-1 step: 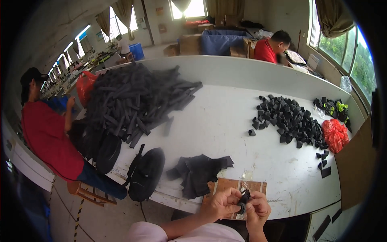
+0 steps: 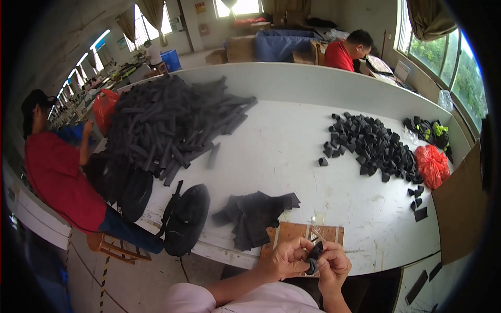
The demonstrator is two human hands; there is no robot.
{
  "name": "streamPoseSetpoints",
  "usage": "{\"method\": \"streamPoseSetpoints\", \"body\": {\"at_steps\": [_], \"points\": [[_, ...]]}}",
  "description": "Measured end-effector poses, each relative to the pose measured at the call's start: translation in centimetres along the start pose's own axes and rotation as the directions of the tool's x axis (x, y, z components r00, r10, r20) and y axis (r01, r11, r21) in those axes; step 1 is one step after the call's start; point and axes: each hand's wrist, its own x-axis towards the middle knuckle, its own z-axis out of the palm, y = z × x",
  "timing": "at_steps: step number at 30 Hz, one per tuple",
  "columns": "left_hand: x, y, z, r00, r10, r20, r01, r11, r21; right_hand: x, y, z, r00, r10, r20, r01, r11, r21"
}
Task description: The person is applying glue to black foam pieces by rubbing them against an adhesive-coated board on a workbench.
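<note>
Head view's shifted a bit vs. earlier frame, so worktop [image 2: 292,151] sits slightly higher; hands barely budged. L grip [image 2: 286,261] & R grip [image 2: 335,266] both pinched on small black pc [image 2: 315,252], held b/w them over wooden board [image 2: 295,229]. Pc mostly hidden, shape unclear; board part-blocked; R forearm [image 2: 334,301] cut off at lower edge.
</note>
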Motion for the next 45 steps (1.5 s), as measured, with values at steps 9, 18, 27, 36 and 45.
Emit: {"method": "streamPoseSetpoints", "body": {"at_steps": [9,18,27,36,45], "points": [[-0.2,-1.9,1.7,0.939,0.244,-0.243,-0.108,0.878,0.466,0.5,1.1,-1.4,0.987,-0.047,0.157,0.092,0.952,-0.292],[0.5,-2.7,1.7,0.721,0.636,-0.274,-0.315,0.653,0.689,0.5,0.4,-0.5,0.990,-0.011,0.143,0.064,0.925,-0.375],[2.2,0.4,0.3,0.994,0.105,-0.004,-0.104,0.973,-0.205,3.2,-0.9,-0.7,0.916,0.314,0.251,-0.375,0.893,0.248],[2.5,2.6,0.8,0.987,0.065,0.146,-0.002,0.917,-0.399,4.8,-2.1,0.9,0.920,0.341,0.196,-0.372,0.915,0.156],[5.4,-2.8,-4.7,0.938,-0.206,-0.277,0.005,0.811,-0.585,3.1,6.2,-1.5,0.795,0.570,0.205,-0.605,0.725,0.329]]}}
